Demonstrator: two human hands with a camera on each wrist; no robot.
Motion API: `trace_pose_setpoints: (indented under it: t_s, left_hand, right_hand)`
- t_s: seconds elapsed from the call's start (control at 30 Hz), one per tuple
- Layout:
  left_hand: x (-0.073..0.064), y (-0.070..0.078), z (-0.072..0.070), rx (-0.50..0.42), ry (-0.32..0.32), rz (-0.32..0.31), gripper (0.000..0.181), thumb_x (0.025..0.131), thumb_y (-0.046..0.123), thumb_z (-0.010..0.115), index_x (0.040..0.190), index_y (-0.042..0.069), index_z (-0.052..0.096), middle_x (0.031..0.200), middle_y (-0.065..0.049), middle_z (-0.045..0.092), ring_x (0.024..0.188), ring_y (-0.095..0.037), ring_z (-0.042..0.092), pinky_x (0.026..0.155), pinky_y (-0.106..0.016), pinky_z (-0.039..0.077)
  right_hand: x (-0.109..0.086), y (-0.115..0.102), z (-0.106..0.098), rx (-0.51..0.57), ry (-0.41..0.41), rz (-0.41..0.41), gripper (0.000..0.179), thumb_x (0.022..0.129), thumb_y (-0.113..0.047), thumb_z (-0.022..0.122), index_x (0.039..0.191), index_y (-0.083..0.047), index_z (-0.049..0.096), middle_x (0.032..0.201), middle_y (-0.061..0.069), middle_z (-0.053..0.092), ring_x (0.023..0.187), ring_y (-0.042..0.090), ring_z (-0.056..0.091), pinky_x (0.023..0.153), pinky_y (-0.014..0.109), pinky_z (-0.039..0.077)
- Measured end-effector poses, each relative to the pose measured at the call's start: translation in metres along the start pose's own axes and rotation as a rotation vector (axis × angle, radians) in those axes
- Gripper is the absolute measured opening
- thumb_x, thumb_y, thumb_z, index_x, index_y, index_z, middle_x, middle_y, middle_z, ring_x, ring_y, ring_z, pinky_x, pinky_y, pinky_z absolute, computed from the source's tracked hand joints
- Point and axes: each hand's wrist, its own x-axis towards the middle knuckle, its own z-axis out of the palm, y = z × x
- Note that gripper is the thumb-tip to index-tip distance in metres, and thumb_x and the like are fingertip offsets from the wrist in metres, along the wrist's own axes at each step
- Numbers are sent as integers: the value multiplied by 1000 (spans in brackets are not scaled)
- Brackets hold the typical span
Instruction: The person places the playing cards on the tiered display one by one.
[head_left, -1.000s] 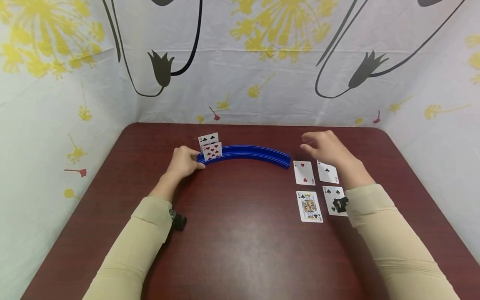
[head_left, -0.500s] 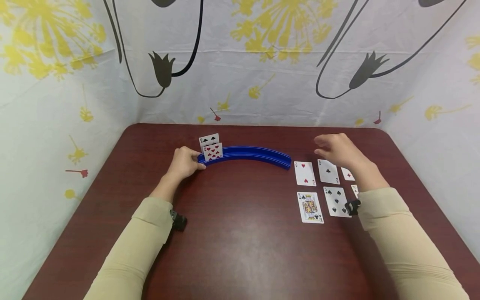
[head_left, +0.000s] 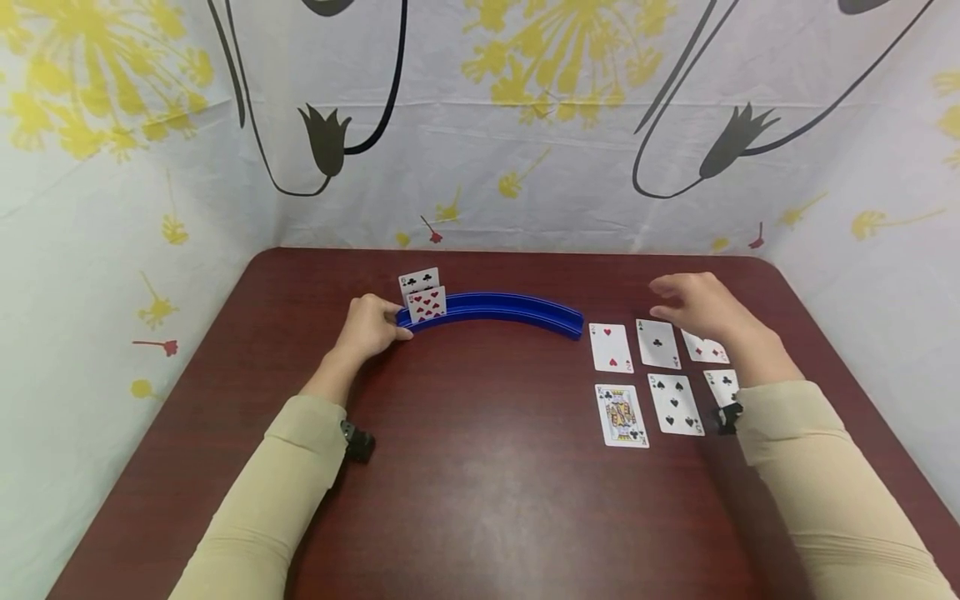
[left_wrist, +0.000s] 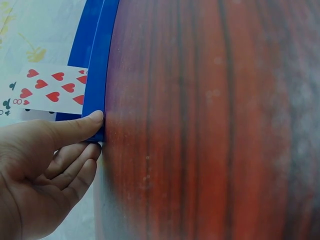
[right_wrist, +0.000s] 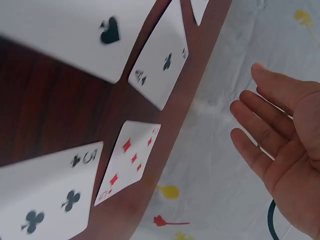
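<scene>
My left hand [head_left: 366, 327] pinches the left end of a curved blue card holder [head_left: 510, 307], thumb in front and fingers behind, as the left wrist view shows. Beside that hand, an eight of hearts [left_wrist: 54, 90] stands in the slot. A six of clubs [head_left: 418, 281] rises behind it. My right hand [head_left: 701, 304] hovers over the far right of the table, fingers loosely extended, holding nothing. Below it lie an ace of clubs [head_left: 657, 343] and a five of diamonds [right_wrist: 131, 162], partly covered by the hand in the head view.
More cards lie face up at the right: a two of hearts [head_left: 611, 348], a king of clubs [head_left: 622, 416], a five of spades [head_left: 676, 405] and a five of clubs [right_wrist: 50, 192]. A patterned cloth [head_left: 487, 208] hangs behind the brown table [head_left: 480, 467].
My right hand has moved to the right above the cards, uncovering the ace of clubs and parts of the five of diamonds and five of clubs. My left hand keeps its place on the holder.
</scene>
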Motion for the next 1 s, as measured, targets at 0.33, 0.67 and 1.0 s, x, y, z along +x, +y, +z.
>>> trace_pose_setpoints:
  t_s: [0.33,0.67,1.0]
  left_hand:
    - [0,1,-1,-4,-5,2,48,83,12,85,125,-6,69,113,-23,72,99,-28,68,90,-44,56]
    - [0,1,-1,2,2,7,48,83,12,86,124,-6,70,112,-23,72,98,-28,68,89,-44,57]
    - [-1,1,-1,-7,-1,-13,48,83,12,85,125,-5,69,113,-22,72,99,-28,67,90,-44,57]
  right_hand:
    - [-16,24,1,-34,-67,52,49,91,-13,75,129,14,59,126,35,61,117,52,57,99,64,43]
    - [-29,49,-4,-71,-158,134,62,83,-13,81,132,13,55,132,37,54,125,57,46,103,69,35]
    - [-37,66,1,-60,-227,189,83,72,-24,92,135,12,52,132,40,51,123,59,45,101,71,36]
